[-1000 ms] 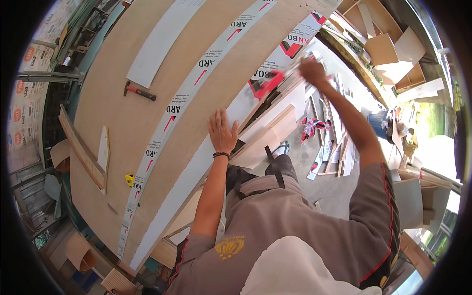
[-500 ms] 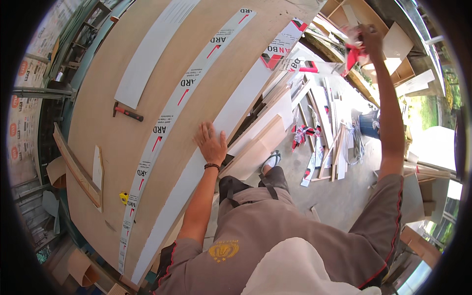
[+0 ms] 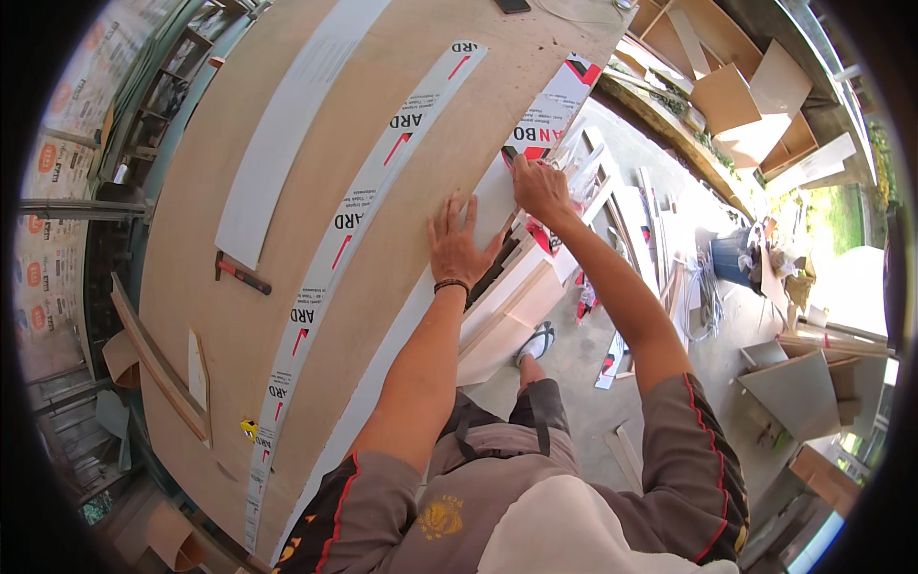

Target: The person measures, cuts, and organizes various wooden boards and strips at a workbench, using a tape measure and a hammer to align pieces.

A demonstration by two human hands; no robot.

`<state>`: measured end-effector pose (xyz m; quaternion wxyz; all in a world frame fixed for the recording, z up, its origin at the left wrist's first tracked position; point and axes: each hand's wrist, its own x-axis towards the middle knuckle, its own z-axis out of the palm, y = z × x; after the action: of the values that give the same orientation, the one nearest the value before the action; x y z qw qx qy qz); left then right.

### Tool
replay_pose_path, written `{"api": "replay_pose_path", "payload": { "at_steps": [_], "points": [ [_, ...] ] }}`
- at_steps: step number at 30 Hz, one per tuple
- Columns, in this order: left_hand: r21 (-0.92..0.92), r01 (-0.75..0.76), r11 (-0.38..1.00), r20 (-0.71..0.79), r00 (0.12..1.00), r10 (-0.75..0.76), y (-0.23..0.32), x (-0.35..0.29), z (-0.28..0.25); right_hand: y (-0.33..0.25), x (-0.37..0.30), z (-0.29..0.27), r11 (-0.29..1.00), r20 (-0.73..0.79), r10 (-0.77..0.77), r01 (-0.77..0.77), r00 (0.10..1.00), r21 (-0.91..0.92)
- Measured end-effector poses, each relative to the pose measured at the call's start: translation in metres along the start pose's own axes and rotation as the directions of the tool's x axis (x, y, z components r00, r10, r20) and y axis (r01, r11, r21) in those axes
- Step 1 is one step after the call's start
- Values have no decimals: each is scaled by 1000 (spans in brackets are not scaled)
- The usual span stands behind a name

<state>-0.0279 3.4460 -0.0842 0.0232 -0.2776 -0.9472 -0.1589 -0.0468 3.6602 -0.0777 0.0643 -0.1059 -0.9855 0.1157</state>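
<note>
My left hand (image 3: 459,244) lies flat on a long white strip (image 3: 492,199) along the right edge of a wide wooden panel (image 3: 392,239), its fingers spread. Close by on the right, my right hand (image 3: 542,191) has its fingers closed at the edge of a printed protective film (image 3: 555,110) that covers the strip's far part. A loose, crumpled piece of red and clear film (image 3: 541,232) hangs beneath the right hand. Between and below my hands the strip is bare white.
On the panel lie a second film-covered strip (image 3: 342,225), a wide white strip (image 3: 296,134), a hammer (image 3: 244,275) and a yellow tape measure (image 3: 250,430). Wood offcuts (image 3: 516,297) lean at its right side. Beyond are a blue bucket (image 3: 732,260) and stacked boards (image 3: 798,392).
My right hand has come down from the far right, where it held stretched film, to the strip's film edge. My left hand has slid forward and right along the strip.
</note>
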Motion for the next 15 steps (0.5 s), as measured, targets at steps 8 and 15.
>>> {"api": "replay_pose_path", "payload": {
  "at_steps": [8,15],
  "points": [
    [107,17,994,66,998,-25,11,10,-7,249,140,-86,793,-126,145,-192,981,-579],
    [75,18,997,90,996,-25,10,12,0,402,141,-221,566,-348,727,-804,592,-184]
  ]
}}
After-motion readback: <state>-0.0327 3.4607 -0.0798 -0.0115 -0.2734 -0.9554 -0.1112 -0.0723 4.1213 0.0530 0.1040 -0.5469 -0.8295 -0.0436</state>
